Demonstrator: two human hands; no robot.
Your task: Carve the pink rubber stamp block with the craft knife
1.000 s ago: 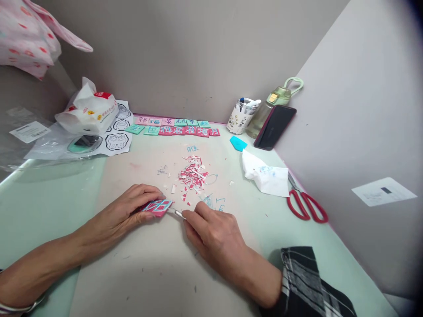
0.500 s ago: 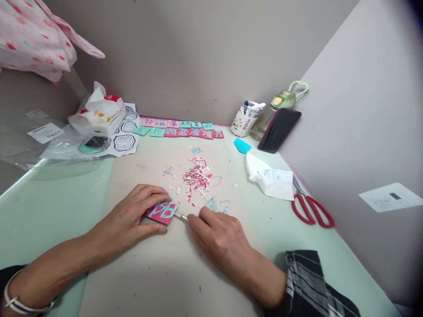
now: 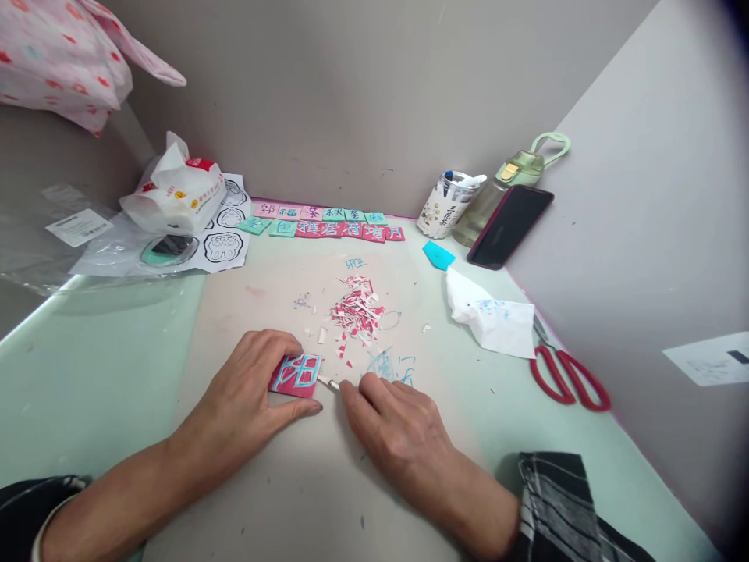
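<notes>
My left hand [image 3: 251, 394] grips a small red square tile [image 3: 296, 387] by its left side, thumb at the near edge and fingers at the far edge. Pale blue outlines a character on the tile's face. In my right hand [image 3: 398, 421] is a slim, pen-like carving knife [image 3: 331, 384], mostly covered by the fingers. Its pale tip is at the tile's right edge; whether it touches I cannot tell. Beyond the tile lies a heap of red and white shavings [image 3: 356, 312].
At the back stand two rows of lettered tiles [image 3: 328, 228]. Tissue pack [image 3: 181, 187] and printed sheet [image 3: 225, 248] lie left. To the right are a pen jar [image 3: 443, 209], bottle [image 3: 480, 211], phone [image 3: 510, 226], blue piece [image 3: 438, 255], crumpled tissue [image 3: 491, 320] and red-handled scissors [image 3: 567, 375].
The tile has been turned slightly counterclockwise in my left hand, and the left thumb has shifted to the right along its near edge. The knife tip stays by the right edge. My view has shifted slightly.
</notes>
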